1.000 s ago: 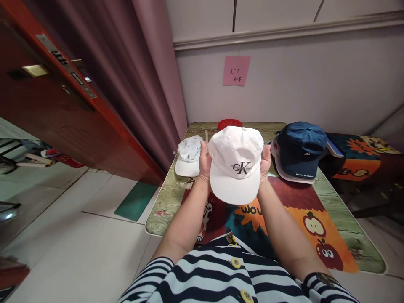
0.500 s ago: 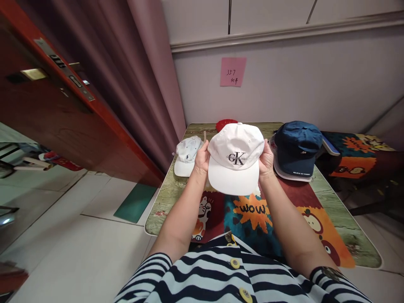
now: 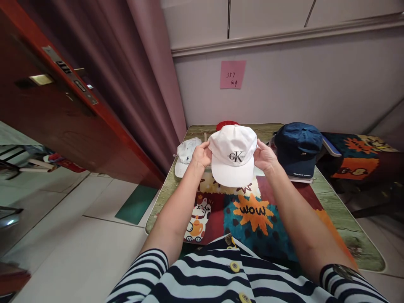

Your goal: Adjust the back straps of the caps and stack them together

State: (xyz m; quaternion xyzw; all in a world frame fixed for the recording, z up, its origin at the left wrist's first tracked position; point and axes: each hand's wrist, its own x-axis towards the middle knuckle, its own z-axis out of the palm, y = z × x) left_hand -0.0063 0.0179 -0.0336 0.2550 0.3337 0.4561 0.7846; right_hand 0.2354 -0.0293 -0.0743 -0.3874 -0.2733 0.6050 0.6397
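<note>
A white baseball cap (image 3: 234, 147) with dark "CK" letters on its front is held up over the far half of the table, its brim toward me. My left hand (image 3: 202, 154) grips the cap's left side, thumb and fingers closed on its edge. On the opposite side, my right hand (image 3: 265, 157) pinches the cap's right edge. Just left of my left hand sits a pale cap (image 3: 187, 155) with a small dark logo. Beyond my right hand, a navy cap (image 3: 299, 145) rests on top of a lighter one.
A patterned mat (image 3: 252, 214) covers much of the wood-look table (image 3: 368, 248). Something red (image 3: 227, 125) lies behind the held cap. The wall carries a pink note (image 3: 232, 75). To the left are a curtain (image 3: 148, 63) and a wooden door (image 3: 63, 134).
The held white cap has moved away from me and slightly lower, showing more of the mat beneath. Both arms reach further forward. The other caps stay in place.
</note>
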